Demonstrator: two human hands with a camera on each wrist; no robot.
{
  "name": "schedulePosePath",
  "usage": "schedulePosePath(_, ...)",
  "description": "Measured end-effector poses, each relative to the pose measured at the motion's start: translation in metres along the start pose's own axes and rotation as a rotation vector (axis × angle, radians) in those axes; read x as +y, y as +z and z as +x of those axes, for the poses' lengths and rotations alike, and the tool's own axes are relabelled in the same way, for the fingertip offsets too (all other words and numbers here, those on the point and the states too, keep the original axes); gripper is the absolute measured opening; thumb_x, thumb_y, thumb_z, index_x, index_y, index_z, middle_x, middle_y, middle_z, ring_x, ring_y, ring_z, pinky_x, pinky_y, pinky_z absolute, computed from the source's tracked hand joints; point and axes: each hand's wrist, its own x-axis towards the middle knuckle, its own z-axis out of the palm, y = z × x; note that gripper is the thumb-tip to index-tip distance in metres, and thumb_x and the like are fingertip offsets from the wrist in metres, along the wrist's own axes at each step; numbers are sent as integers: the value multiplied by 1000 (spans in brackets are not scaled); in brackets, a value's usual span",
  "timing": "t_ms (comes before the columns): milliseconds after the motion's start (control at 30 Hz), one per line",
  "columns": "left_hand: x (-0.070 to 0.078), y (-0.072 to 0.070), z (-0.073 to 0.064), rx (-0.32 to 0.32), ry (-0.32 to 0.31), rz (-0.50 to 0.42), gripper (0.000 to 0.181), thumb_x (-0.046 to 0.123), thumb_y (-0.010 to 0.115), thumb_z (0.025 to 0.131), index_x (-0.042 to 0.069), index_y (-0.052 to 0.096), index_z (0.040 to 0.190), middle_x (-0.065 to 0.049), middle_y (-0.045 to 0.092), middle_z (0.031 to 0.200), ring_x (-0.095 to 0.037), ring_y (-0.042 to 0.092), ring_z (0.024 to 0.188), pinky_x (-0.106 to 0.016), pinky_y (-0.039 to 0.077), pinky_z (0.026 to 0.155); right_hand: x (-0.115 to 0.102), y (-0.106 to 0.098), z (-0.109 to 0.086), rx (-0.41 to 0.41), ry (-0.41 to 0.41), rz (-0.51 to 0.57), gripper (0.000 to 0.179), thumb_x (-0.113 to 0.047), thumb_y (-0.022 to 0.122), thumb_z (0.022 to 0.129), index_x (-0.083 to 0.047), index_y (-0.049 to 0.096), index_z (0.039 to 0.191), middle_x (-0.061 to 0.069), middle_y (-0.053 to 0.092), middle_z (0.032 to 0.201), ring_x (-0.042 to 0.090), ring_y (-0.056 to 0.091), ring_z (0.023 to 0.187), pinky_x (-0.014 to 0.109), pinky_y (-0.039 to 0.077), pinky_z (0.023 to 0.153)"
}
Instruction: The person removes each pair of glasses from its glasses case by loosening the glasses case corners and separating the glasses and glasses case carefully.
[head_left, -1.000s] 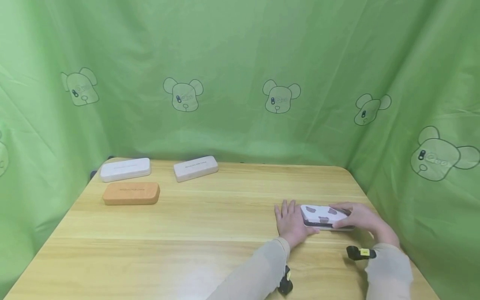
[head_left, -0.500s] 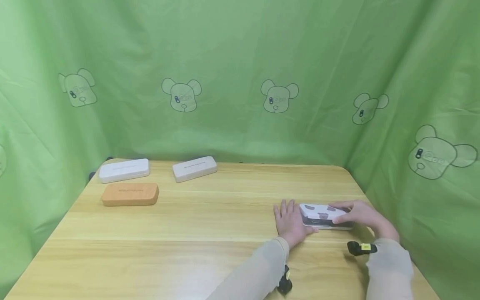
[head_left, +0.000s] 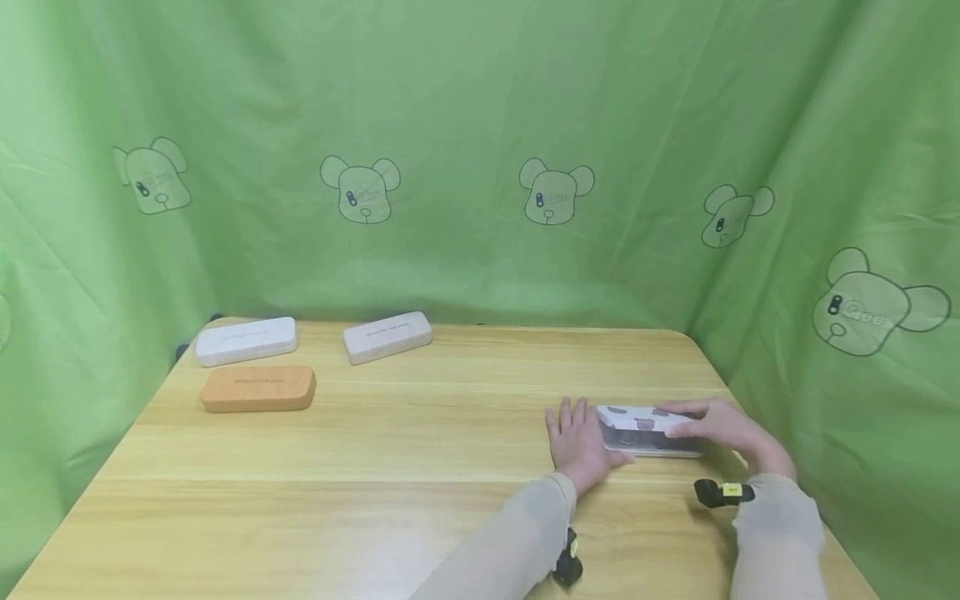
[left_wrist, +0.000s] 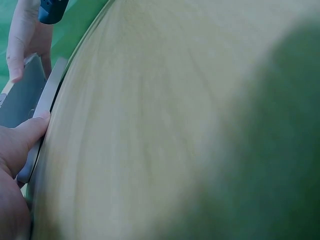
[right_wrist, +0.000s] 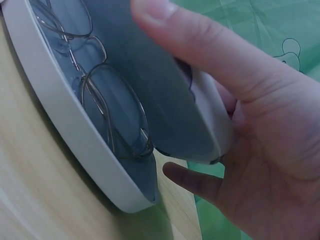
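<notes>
A white glasses case with brown bear-head patches lies on the right side of the table, its lid partly raised. Inside the grey-blue interior, thin wire-framed glasses rest folded in the base. My right hand pinches the lid at its right end, thumb on the inner face and fingers behind. At the case's left end my left hand rests with fingers spread on the table. Its thumb touches the front edge of the base.
Three more cases stand at the back left of the wooden table: a white one, a light grey one and an orange one. Green curtains printed with bear heads hang around the table's back and sides.
The lid has tilted further up and back in my right hand, showing more of the dark interior. My left hand has stayed in place beside the case.
</notes>
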Motion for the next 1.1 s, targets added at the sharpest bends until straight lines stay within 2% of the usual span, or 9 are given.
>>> schedulePosePath(100,0,0,0,6,6,2,105,79,67,63,24,38,148,10,35,157,-17,22,151,-45,14,125,2,0,1,9,3,22,55,-44,70,86,-16,61,133,18,60,135,41,53,124,45,47,93)
schedulePosePath(300,0,-1,-2,8,10,-7,104,77,69,63,24,39,147,8,35,157,-18,22,151,-46,14,125,6,1,1,23,-35,59,50,-40,63,93,-10,60,132,21,59,135,48,49,127,64,42,98)
schedulePosePath(467,1,-2,-3,3,6,-14,102,76,70,63,24,40,146,8,35,157,-18,23,151,-46,14,125,7,3,0,54,-58,36,46,-39,60,95,-9,63,129,21,62,131,47,52,125,66,41,98)
schedulePosePath(633,0,1,0,15,3,-1,101,77,69,63,25,41,145,10,35,157,-18,22,151,-46,13,125,2,4,0,74,-48,64,47,-41,60,95,-10,62,131,22,60,133,47,51,126,67,40,97)
schedulePosePath(700,-1,1,1,25,3,10,101,78,68,62,26,41,145,10,35,157,-18,22,150,-46,14,125,1,5,0,95,-47,69,47,-41,60,95,-11,62,130,20,62,132,40,55,123,65,41,98)
schedulePosePath(767,-1,0,2,25,3,12,101,78,69,62,26,41,145,10,35,157,-17,22,151,-46,14,125,-1,5,1,114,-54,63,45,-40,61,94,-11,64,128,19,63,130,26,59,118,62,42,97)
schedulePosePath(833,0,-1,1,22,0,16,102,78,69,62,26,41,145,11,35,156,-17,23,150,-45,14,125,-2,6,1,135,-55,53,43,-40,61,94,-12,65,126,17,65,128,9,59,111,59,44,97)
schedulePosePath(900,0,-3,1,15,-4,14,102,77,70,62,26,41,145,11,35,156,-17,23,150,-45,13,125,-3,6,1,151,-61,43,42,-39,62,94,-11,66,124,17,67,126,-2,55,105,57,45,96)
schedulePosePath(1100,1,-2,-1,16,-10,5,104,77,71,61,25,41,146,10,37,156,-17,24,150,-45,15,125,-8,7,0,198,-106,35,40,-36,61,95,-7,65,123,20,67,122,-8,51,101,60,44,96)
